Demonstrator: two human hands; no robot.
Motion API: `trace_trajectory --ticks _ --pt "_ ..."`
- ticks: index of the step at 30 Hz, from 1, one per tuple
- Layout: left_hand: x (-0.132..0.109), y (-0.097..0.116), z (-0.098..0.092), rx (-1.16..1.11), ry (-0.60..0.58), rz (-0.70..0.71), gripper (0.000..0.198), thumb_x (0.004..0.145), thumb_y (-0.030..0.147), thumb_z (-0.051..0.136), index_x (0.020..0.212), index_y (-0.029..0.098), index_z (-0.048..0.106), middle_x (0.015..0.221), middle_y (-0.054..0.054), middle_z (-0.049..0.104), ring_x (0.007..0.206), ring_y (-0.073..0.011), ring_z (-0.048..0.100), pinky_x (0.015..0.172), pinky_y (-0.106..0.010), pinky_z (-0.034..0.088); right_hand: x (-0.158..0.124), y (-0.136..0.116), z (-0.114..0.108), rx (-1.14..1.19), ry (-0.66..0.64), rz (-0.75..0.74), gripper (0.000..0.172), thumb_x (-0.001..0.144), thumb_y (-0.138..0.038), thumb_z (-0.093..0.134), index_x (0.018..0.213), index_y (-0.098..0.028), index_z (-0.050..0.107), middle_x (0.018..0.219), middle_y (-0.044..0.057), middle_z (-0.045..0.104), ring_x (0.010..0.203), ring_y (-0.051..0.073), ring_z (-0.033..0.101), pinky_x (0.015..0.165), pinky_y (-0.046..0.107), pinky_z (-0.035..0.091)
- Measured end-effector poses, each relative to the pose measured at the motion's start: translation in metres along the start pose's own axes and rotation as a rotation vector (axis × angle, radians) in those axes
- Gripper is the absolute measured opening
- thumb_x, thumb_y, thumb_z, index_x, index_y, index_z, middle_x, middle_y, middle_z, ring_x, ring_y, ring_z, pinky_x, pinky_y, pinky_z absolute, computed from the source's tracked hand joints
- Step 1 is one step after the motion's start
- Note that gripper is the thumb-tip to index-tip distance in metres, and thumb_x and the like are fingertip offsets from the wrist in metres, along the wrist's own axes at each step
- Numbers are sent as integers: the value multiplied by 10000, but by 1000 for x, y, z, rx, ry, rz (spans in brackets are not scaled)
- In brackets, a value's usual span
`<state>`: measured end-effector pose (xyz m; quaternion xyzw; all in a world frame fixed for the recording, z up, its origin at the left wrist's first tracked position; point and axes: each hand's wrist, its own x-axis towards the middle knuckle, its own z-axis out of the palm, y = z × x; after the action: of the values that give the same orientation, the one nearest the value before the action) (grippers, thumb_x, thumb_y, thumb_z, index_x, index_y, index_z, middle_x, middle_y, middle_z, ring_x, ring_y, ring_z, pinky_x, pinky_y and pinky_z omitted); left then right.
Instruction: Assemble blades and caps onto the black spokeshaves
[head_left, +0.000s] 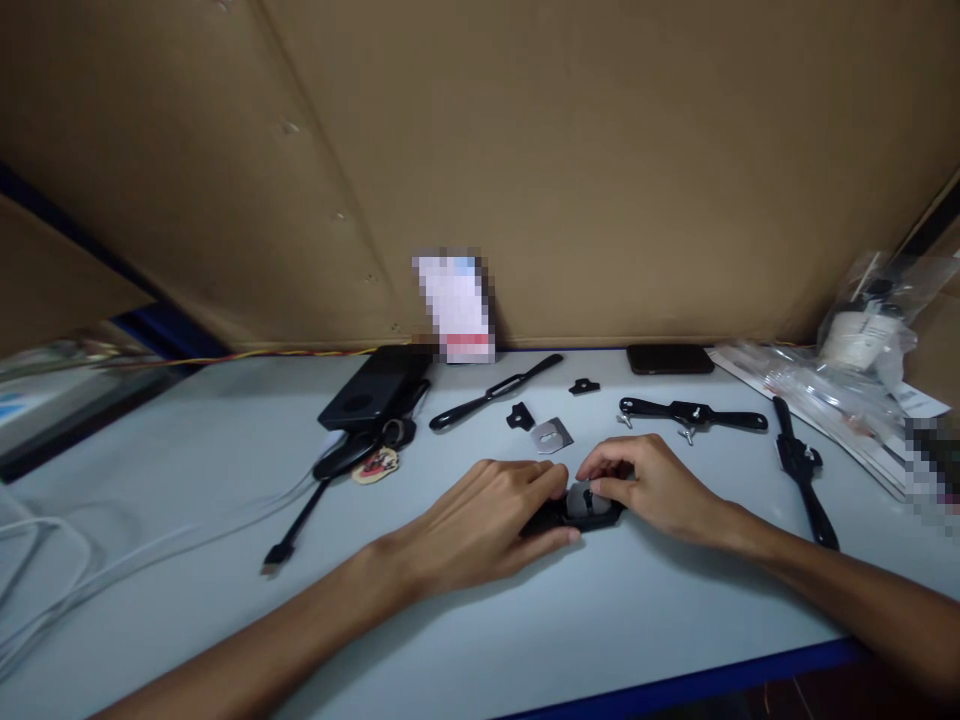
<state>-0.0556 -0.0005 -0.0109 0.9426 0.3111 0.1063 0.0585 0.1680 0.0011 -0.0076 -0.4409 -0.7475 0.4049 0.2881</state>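
My left hand (495, 515) is closed around one end of a black spokeshave body (596, 519) near the table's front. A grey slotted blade (582, 499) lies on its middle, pinched by the thumb and fingers of my right hand (652, 490). My left hand covers much of the spokeshave. Just beyond my hands lie another grey blade (550, 437) and two small black cap pieces (519, 416). Behind those rests a bare spokeshave frame (496, 390). To the right are a spokeshave with thumbscrews (691, 413) and one more spokeshave (804, 470).
At the left sit a black box-shaped device (375, 390), a key fob with a tag (376, 465), a short black cable (296, 530) and white cables (90, 560). A dark phone (670, 359) lies at the back. Plastic bags (862, 340) fill the right corner.
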Motion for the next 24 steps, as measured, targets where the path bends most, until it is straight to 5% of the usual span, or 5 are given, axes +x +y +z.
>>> trace_trajectory --ticks 24 --pt "2 -3 -7 -112 -72 -33 257 1003 399 397 957 194 545 768 -4 607 596 -158 506 588 -305 356 -3 -2 -3 -90 21 -41 227 796 -3 597 829 -199 707 788 7 698 717 151 608 690 298 458"
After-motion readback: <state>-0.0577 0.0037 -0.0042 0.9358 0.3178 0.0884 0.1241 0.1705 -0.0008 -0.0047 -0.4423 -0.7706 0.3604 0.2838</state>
